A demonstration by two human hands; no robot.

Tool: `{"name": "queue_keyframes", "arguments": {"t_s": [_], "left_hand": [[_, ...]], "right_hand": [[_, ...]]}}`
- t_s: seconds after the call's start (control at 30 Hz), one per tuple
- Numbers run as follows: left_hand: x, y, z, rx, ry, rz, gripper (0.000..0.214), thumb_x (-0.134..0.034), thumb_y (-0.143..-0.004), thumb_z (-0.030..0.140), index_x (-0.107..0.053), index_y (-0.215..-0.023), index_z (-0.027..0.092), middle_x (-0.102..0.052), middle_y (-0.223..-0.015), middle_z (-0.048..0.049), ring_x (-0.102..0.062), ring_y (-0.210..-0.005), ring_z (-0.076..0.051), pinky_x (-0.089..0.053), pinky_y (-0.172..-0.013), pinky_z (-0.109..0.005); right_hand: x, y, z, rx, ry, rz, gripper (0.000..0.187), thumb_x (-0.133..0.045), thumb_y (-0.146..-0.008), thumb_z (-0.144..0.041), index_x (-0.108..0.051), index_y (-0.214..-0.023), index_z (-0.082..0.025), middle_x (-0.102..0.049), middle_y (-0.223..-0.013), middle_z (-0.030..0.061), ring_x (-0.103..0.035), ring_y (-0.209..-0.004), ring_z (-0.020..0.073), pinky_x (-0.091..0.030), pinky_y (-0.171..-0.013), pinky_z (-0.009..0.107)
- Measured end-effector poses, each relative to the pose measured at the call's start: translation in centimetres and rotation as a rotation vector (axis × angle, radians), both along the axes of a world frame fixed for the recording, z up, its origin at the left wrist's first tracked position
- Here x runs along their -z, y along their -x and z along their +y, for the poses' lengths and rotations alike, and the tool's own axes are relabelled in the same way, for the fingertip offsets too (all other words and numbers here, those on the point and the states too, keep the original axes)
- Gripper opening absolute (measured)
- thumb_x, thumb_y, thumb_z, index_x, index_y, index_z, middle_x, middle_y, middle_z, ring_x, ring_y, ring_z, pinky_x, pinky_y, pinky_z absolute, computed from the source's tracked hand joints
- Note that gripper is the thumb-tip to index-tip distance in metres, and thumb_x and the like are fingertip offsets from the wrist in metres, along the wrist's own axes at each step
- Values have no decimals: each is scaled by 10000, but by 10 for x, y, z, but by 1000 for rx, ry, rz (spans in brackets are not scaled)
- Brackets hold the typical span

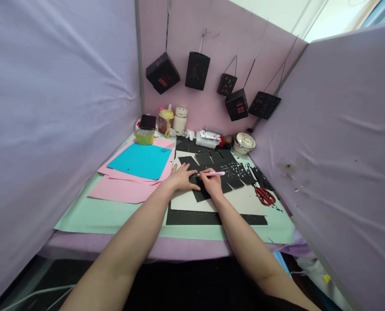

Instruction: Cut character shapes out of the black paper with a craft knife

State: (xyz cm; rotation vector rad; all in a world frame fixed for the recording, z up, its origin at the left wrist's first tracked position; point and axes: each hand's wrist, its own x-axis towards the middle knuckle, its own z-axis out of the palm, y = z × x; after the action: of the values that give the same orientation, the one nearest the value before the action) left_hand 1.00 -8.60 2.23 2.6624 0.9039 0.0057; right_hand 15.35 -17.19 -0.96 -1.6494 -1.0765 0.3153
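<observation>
My left hand [183, 177] lies flat with its fingers spread, pressing down a piece of black paper [201, 192] on the desk. My right hand [211, 181] is closed around a pink-and-white pen [211, 173], which lies nearly level and points right; its tip sits near my left fingertips over the black paper. The black paper rests on a white sheet [244, 202] that covers a larger black sheet [192, 218]. More black cut pieces [234, 170] with small slits lie just beyond my hands.
Pink sheets [121, 190] and a blue sheet [140, 160] lie at the left on a pale green mat [91, 214]. Red scissors [265, 195] sit at the right. Jars, a marker box [208, 138] and a bowl [244, 142] line the back. Black paper lanterns [197, 70] hang above. Cloth walls close in on both sides.
</observation>
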Motion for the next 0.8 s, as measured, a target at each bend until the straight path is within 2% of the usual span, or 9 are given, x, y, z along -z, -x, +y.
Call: {"name": "queue_keyframes", "arguments": {"t_s": [0.17,0.3,0.37,0.43,0.53,0.63,0.8], "left_hand": [[4,-1,2,-6,4,-19,949,-600,-704,795,-407,-1479,282,-182,-1619,-149,-116,-1509,-341,-55,-1176,-589],[4,-1,3,-24,-25,-63,852,-623,-761,726,-433,-1459,275,-224,-1610,-144,-182,-1490,-364,-83,-1166,-626],[1,-1,2,-36,-64,-99,724,-629,-833,627,-461,-1430,255,-284,-1592,-129,-266,-1458,-356,-141,-1165,-624],[-2,-2,1,-60,-113,-135,549,-613,-907,494,-509,-1370,216,-393,-1520,-121,-395,-1378,-323,-275,-1133,-596],[-5,-7,-1,-133,-181,-171,371,-584,-954,373,-560,-1272,183,-527,-1359,-106,-551,-1197,-255,-466,-1006,-498],[-6,-13,-2,-202,-218,-186,325,-574,-963,359,-577,-1239,188,-565,-1298,-100,-594,-1111,-222,-515,-944,-443],[1,-18,0,-227,-229,-182,325,-575,-963,363,-578,-1234,184,-575,-1280,-98,-601,-1094,-218,-521,-932,-437]], "right_hand": [[1,-1,1,17,-3,7,146,-615,-768,-363,-620,-695,-237,-709,-707,8,-667,-748,222,-484,-728,322],[3,-3,3,19,-7,20,136,-613,-764,-362,-635,-709,-239,-719,-715,12,-669,-733,222,-491,-708,321],[4,-4,3,19,-8,27,137,-611,-764,-362,-639,-711,-239,-722,-716,13,-668,-723,220,-492,-703,320],[4,-4,3,22,-10,32,135,-613,-761,-362,-639,-712,-240,-719,-705,11,-665,-714,218,-491,-703,319],[5,-5,4,37,-14,40,130,-611,-757,-361,-635,-710,-242,-714,-691,5,-660,-704,214,-487,-696,314],[7,-6,5,54,-14,51,135,-609,-755,-370,-640,-718,-244,-713,-691,3,-659,-706,213,-485,-675,306],[8,-8,6,64,-18,66,135,-600,-757,-371,-639,-732,-244,-711,-700,0,-658,-711,207,-487,-675,298]]}}
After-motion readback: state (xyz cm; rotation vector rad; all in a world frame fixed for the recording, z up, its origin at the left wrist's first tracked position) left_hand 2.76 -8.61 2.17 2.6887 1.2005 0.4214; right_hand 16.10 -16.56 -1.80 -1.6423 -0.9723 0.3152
